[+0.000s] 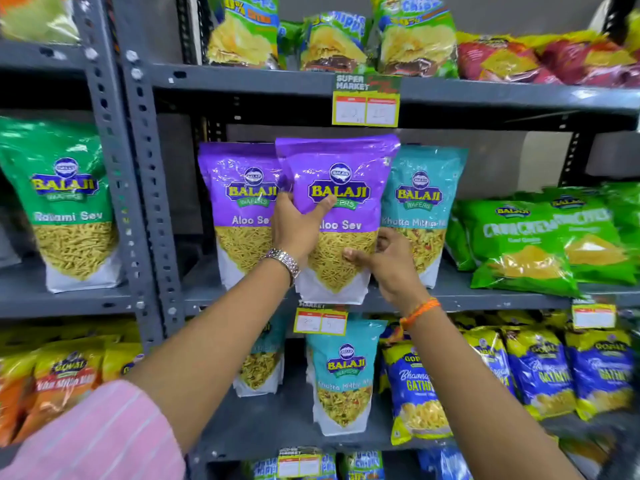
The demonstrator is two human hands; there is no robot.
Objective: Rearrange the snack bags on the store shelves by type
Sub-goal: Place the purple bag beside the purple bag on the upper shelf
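Observation:
A purple Aloo Sev bag [341, 188] is held upright at the front edge of the middle shelf [485, 299]. My left hand [298, 226] grips its left side and my right hand [384, 261] pinches its lower right corner. Behind it on the left stands a second purple Aloo Sev bag [239, 209]. To its right, partly covered by my right hand, stands a teal Khatta Mitha bag [420, 202].
A green Ratlami Sev bag [65, 206] stands in the left bay. Green Crunchem bags [530, 244] lie at the right of the middle shelf. Below are teal Khatta Mitha bags [343, 375], blue Gathiya bags [540, 372] and orange bags [59, 379]. Price tags [365, 107] hang from shelf edges.

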